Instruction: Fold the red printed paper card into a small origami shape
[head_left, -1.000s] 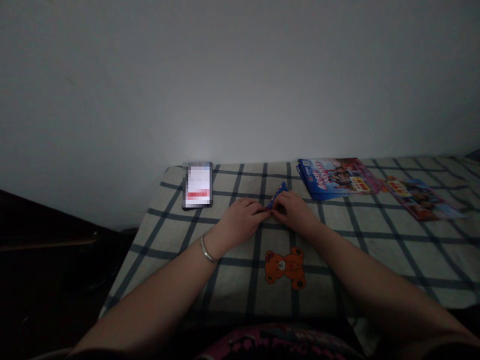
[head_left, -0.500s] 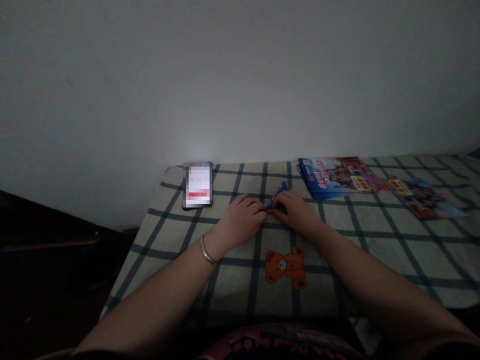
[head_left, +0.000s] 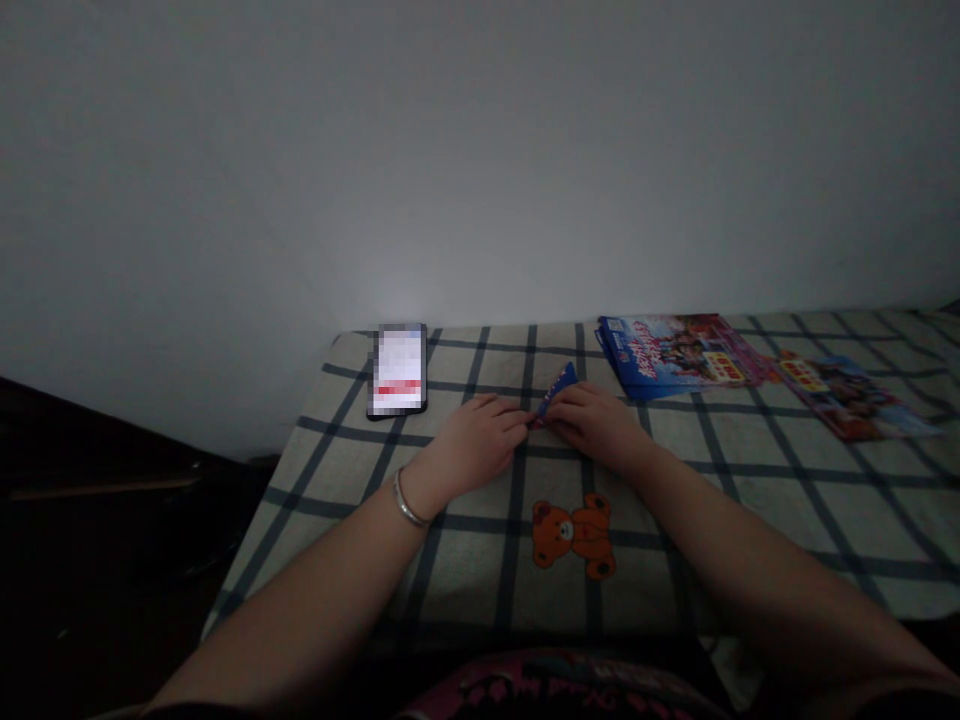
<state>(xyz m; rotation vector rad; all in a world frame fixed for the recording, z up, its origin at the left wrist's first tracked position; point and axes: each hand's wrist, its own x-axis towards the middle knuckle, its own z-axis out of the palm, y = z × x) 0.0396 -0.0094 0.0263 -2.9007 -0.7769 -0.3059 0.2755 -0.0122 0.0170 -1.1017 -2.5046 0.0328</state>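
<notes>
A small piece of folded blue printed paper [head_left: 559, 386] is pinched between my two hands over the checked tablecloth. My left hand [head_left: 484, 440], with a silver bangle at the wrist, has its fingers closed on the paper's left end. From the other side, my right hand [head_left: 596, 425] grips the paper between thumb and fingers. A blue corner sticks up above the right fingers; the rest of the paper is mostly hidden by the hands.
A phone with a lit screen [head_left: 399, 370] lies at the back left. Several colourful flyers [head_left: 667, 355] are stacked by the wall, and another flyer [head_left: 851, 395] lies to their right. An orange bear print [head_left: 574, 537] marks the tablecloth [head_left: 465, 560].
My left fingers have shifted slightly and lie flatter at the paper's left end. The right hand has moved a little to the right, still holding the paper.
</notes>
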